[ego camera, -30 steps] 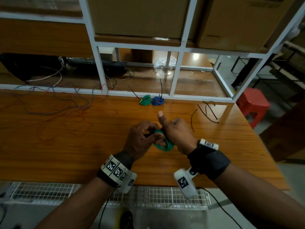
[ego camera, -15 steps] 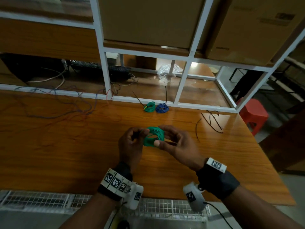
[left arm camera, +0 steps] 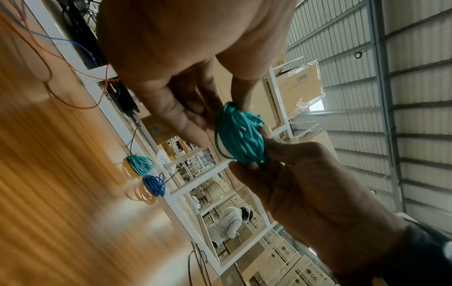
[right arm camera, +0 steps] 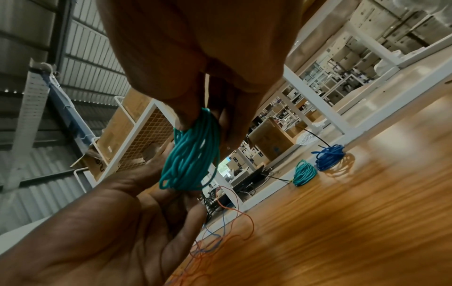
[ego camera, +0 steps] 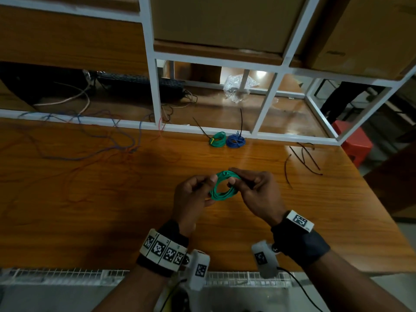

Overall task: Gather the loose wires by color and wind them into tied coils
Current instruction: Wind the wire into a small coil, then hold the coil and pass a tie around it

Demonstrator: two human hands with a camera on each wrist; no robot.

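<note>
A loose coil of green wire [ego camera: 224, 188] hangs above the wooden table [ego camera: 90, 210], held between both hands. My left hand [ego camera: 210, 182] pinches its left side and my right hand [ego camera: 231, 177] pinches its upper right side. In the left wrist view the green coil [left arm camera: 240, 135] sits between my left hand's fingertips [left arm camera: 195, 123] and the right hand [left arm camera: 305, 183]. The right wrist view shows the green coil [right arm camera: 193, 152] under my right hand's fingers [right arm camera: 186, 118]. A tied green coil [ego camera: 218, 139] and a tied blue coil [ego camera: 235, 140] lie by the white frame.
Loose blue and red wires [ego camera: 101, 149] sprawl over the table's far left. Black cable ties [ego camera: 304, 158] lie at the far right. The white shelf frame [ego camera: 157, 91] borders the back; a keyboard [ego camera: 139, 84] and a red stool [ego camera: 353, 140] lie beyond.
The right hand came off the top of the green coil and now pinches its rim. Both hands have spread the coil into an open ring and raised it slightly.
</note>
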